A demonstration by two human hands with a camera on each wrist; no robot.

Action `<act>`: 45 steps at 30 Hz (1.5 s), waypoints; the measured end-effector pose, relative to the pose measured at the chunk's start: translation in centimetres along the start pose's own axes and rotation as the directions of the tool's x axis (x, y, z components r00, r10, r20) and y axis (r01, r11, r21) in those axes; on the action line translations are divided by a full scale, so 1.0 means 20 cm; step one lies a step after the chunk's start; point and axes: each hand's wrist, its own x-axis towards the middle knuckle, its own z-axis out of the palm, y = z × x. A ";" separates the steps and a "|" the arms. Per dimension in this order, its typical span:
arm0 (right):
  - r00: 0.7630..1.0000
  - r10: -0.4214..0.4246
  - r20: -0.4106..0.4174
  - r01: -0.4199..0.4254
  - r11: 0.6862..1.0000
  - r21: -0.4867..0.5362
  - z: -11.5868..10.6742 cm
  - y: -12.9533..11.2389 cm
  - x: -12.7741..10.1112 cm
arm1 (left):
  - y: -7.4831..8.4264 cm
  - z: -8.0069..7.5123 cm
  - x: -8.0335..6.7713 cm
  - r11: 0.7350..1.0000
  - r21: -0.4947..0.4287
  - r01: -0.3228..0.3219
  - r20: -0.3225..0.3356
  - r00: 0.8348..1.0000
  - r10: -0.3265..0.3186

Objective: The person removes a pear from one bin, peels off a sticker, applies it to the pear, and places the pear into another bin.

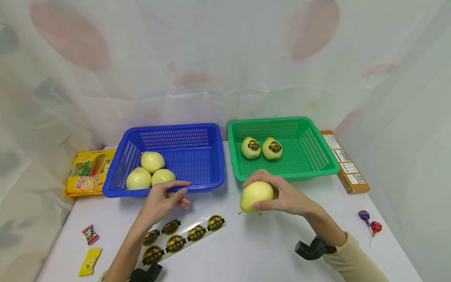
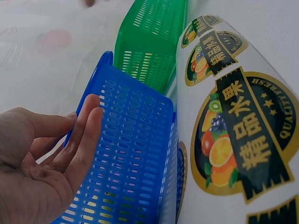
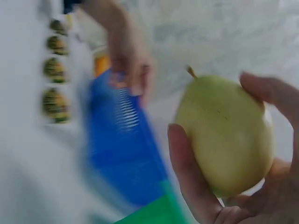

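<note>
My right hand (image 1: 278,194) grips a pale yellow pear (image 1: 256,196) just above the table, in front of the green basket (image 1: 324,166); the right wrist view shows thumb and fingers curled round this pear (image 3: 226,135). Two stickered pears (image 1: 261,147) lie in the green basket. My left hand (image 1: 165,197) hovers open, fingers extended, at the front rim of the blue basket (image 1: 208,184), holding nothing; the fingers (image 2: 81,135) lie beside the basket wall (image 2: 135,154). Three plain pears (image 1: 149,172) lie in the blue basket. A sheet of round fruit stickers (image 1: 183,235) lies under the left hand.
A yellow snack bag (image 1: 88,172) lies left of the blue basket. A brown box (image 1: 347,162) stands right of the green basket. Two lollipops (image 1: 370,225) lie at the right, small wrapped sweets (image 1: 89,246) at the front left. Draped cloth (image 1: 225,58) backs the table.
</note>
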 end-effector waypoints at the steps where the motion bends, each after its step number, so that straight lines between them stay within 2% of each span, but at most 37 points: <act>1: 0.999 0.042 -0.012 -0.041 0.999 0.033 0.01 0.04 -0.04 | 0.00 0.00 0.00 1.000 0.000 0.000 -0.001 1.000 0.000; 3: 0.992 0.121 -0.031 -0.116 0.984 0.133 0.03 0.13 -0.11 | 0.00 0.00 0.00 1.000 0.001 0.000 -0.004 1.000 0.000; 5: 0.980 0.193 -0.042 -0.178 0.954 0.241 0.04 0.22 -0.17 | 0.00 0.00 0.00 1.000 0.007 0.004 -0.006 1.000 -0.004; 7: 0.966 0.247 -0.076 -0.216 0.934 0.283 0.06 0.31 -0.21 | 0.00 0.00 0.00 1.000 0.013 0.008 -0.007 1.000 -0.008; 9: 0.951 0.273 -0.147 -0.235 0.944 0.231 0.08 0.37 -0.25 | 0.00 0.00 0.01 1.000 0.017 0.017 -0.013 1.000 -0.017; 12: 0.927 0.242 -0.285 -0.243 0.970 0.034 0.13 0.44 -0.28 | 0.00 0.00 0.01 1.000 0.018 0.022 -0.017 1.000 -0.022; 14: 0.912 0.199 -0.359 -0.248 0.964 -0.095 0.15 0.46 -0.29 | 0.00 0.00 0.00 1.000 0.021 0.020 -0.021 1.000 -0.019; 16: 0.906 0.165 -0.391 -0.249 0.953 -0.174 0.17 0.47 -0.30 | 0.00 0.00 0.00 1.000 0.025 0.012 -0.021 1.000 -0.011; 19: 0.914 0.166 -0.369 -0.260 0.940 -0.220 0.17 0.46 -0.32 | 0.00 0.00 0.00 1.000 0.023 0.004 -0.021 1.000 -0.004; 23: 0.940 0.200 -0.276 -0.274 0.925 -0.263 0.13 0.39 -0.35 | 0.00 0.01 0.00 1.000 0.015 0.011 -0.024 1.000 -0.010; 27: 0.950 0.245 -0.193 -0.293 0.915 -0.278 0.08 0.35 -0.37 | 0.00 0.01 -0.01 1.000 0.013 0.011 -0.022 1.000 -0.011; 30: 0.948 0.260 -0.185 -0.301 0.920 -0.251 0.08 0.35 -0.38 | 0.00 0.01 -0.01 1.000 0.009 -0.005 -0.020 1.000 0.005; 33: 0.946 0.243 -0.216 -0.289 0.932 -0.218 0.09 0.39 -0.38 | -0.01 0.02 -0.01 1.000 0.006 -0.023 -0.030 0.999 0.023; 36: 0.941 0.256 -0.221 -0.293 0.943 -0.159 0.10 0.42 -0.37 | -0.03 0.02 -0.02 0.998 0.011 -0.065 -0.048 0.997 0.066; 40: 0.947 0.252 -0.200 -0.276 0.956 -0.103 0.11 0.43 -0.38 | -0.05 0.03 -0.06 0.985 -0.013 -0.173 -0.080 0.982 0.171; 42: 0.952 0.223 -0.209 -0.251 0.961 -0.117 0.11 0.43 -0.38 | -0.07 0.04 -0.09 0.975 -0.028 -0.219 -0.105 0.971 0.215; 45: 0.959 0.175 -0.223 -0.213 0.964 -0.159 0.12 0.44 -0.39 | -0.09 0.06 -0.15 0.968 -0.031 -0.251 -0.141 0.959 0.244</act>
